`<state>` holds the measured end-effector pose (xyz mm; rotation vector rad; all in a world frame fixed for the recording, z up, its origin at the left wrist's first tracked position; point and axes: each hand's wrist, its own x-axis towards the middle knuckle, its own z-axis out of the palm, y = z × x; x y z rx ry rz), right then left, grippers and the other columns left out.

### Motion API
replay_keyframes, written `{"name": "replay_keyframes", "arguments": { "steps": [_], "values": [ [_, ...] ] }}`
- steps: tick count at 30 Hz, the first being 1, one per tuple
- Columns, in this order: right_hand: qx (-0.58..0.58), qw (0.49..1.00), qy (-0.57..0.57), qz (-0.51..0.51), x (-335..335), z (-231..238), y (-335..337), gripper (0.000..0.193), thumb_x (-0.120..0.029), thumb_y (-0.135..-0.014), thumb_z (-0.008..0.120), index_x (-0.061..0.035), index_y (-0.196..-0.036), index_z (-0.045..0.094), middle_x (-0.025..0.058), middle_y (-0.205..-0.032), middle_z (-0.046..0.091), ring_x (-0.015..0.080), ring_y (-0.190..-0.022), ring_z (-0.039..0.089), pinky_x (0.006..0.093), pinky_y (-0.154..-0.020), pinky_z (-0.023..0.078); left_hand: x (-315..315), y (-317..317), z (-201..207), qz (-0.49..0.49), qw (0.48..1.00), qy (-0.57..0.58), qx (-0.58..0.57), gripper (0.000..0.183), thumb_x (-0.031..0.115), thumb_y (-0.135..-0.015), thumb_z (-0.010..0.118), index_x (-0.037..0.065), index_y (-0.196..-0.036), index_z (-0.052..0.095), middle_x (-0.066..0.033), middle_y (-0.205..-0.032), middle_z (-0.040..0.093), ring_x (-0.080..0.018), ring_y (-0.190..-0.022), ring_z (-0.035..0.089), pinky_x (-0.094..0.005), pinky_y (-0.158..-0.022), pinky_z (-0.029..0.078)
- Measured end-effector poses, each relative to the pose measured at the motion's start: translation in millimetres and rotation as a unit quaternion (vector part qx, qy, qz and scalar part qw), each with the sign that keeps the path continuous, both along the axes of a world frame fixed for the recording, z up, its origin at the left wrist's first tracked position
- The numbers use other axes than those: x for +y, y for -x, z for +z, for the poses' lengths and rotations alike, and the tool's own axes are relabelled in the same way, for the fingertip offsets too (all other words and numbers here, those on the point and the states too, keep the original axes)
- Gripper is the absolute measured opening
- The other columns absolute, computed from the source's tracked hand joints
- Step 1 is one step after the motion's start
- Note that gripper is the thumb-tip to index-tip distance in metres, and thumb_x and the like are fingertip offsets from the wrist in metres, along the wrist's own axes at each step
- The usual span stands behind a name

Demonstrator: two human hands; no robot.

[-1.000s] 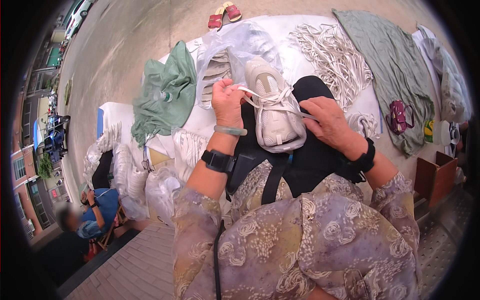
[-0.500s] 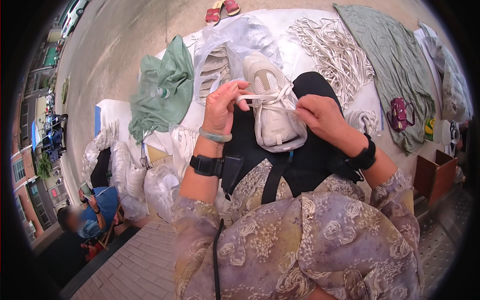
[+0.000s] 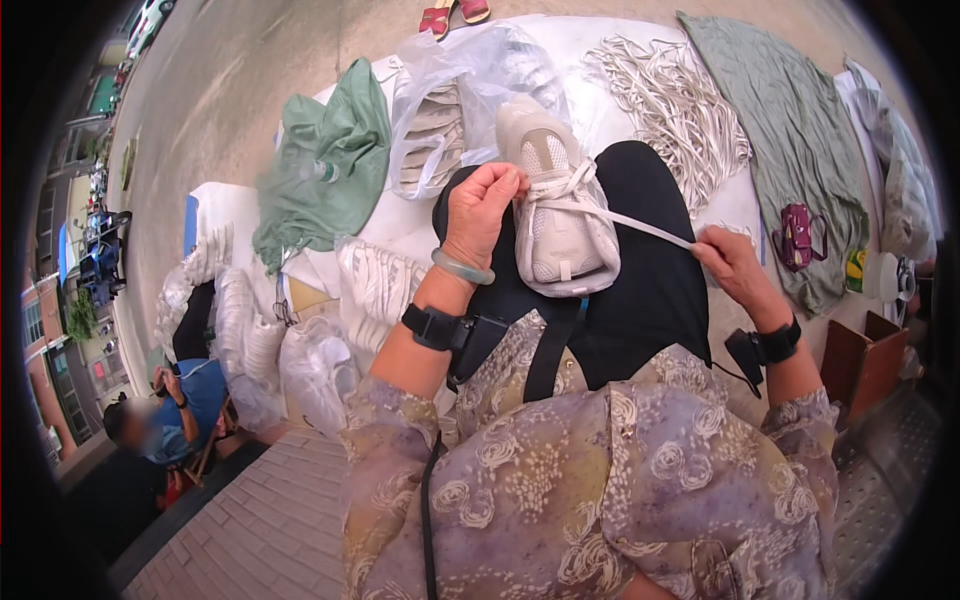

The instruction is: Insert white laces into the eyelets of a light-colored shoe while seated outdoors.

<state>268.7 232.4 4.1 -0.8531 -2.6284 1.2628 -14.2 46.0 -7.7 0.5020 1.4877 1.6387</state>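
Observation:
A beige-white sneaker (image 3: 566,240) with mesh panels rests on my black-clad lap, its toe pointing away from me. White shoelace (image 3: 640,222) crosses over its upper and runs out taut to the right. My right hand (image 3: 732,262), well off to the shoe's right side, pinches that stretched end. Close against the left side of the lacing, my left hand (image 3: 482,212) is closed, thumb and forefinger pinched on the lace there; the bit inside the fingers is mostly hidden.
A heap of loose white laces (image 3: 665,110) lies on the white sheet ahead. Clear plastic bags (image 3: 420,110) hold shoe parts; more stacked parts (image 3: 375,280) lie left. Green cloth (image 3: 330,150) and a maroon bag (image 3: 798,238) flank the sheet. Another person (image 3: 180,410) sits far left.
My right hand has moved right and slightly down, drawing its lace end out long and straight. My left hand has shifted a little right, and the lace loop beside it no longer shows.

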Motion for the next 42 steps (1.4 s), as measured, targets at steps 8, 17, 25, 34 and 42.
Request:
{"name": "replay_keyframes", "arguments": {
  "steps": [8, 17, 25, 34, 42],
  "values": [
    [0.048, 0.994, 0.076, 0.066, -36, 21, 93, 0.026, -0.025, -0.08, 0.062, -0.0044, -0.09, 0.05, 0.0116, -0.062, 0.053, 0.0273, -0.059, 0.055, 0.0361, -0.052, 0.041, 2, -18, 18, -0.046, 0.838, 0.121, 0.529, 0.012, 0.007, -0.068, 0.062, 0.004, -0.08, 0.059, -0.0062, -0.077, 0.056, -0.019, -0.069, 0.055, -0.0284, -0.066, 0.044],
    [0.042, 0.996, 0.019, 0.077, -52, 18, 113, 0.027, -0.023, -0.078, 0.061, -0.0055, -0.097, 0.052, 0.0136, -0.072, 0.058, 0.0323, -0.07, 0.058, 0.0404, -0.061, 0.044, 17, -18, 21, -0.097, 0.758, 0.077, 0.64, 0.011, 0.008, -0.063, 0.058, 0.007, -0.074, 0.054, -0.0088, -0.075, 0.052, -0.0289, -0.075, 0.053, -0.0393, -0.064, 0.043],
    [0.075, 0.983, -0.083, 0.145, -50, 20, 126, 0.034, -0.019, -0.076, 0.058, -0.0099, -0.108, 0.051, 0.0146, -0.079, 0.059, 0.0327, -0.075, 0.059, 0.042, -0.064, 0.046, 19, -20, 22, -0.112, 0.656, 0.031, 0.746, 0.006, 0.005, -0.067, 0.054, 0.007, -0.069, 0.049, -0.0096, -0.065, 0.047, -0.0271, -0.062, 0.053, -0.0366, -0.055, 0.044],
    [0.121, 0.983, -0.052, 0.128, -47, 10, 127, 0.021, -0.017, -0.074, 0.056, -0.0069, -0.092, 0.053, 0.0134, -0.075, 0.059, 0.032, -0.074, 0.059, 0.0406, -0.064, 0.046, 8, -24, 20, -0.036, 0.784, 0.064, 0.616, 0.014, 0.002, -0.065, 0.054, 0.005, -0.079, 0.057, -0.011, -0.074, 0.055, -0.0297, -0.067, 0.056, -0.0367, -0.059, 0.046],
    [0.062, 0.993, 0.04, 0.093, -46, 12, 129, 0.021, -0.018, -0.071, 0.057, -0.0052, -0.087, 0.053, 0.0141, -0.073, 0.058, 0.033, -0.072, 0.058, 0.0404, -0.063, 0.045, 14, -14, 19, -0.042, 0.871, 0.11, 0.476, 0.004, 0.002, -0.066, 0.055, 0.003, -0.07, 0.055, -0.011, -0.068, 0.053, -0.0262, -0.061, 0.054, -0.033, -0.056, 0.043]
  ]
}}
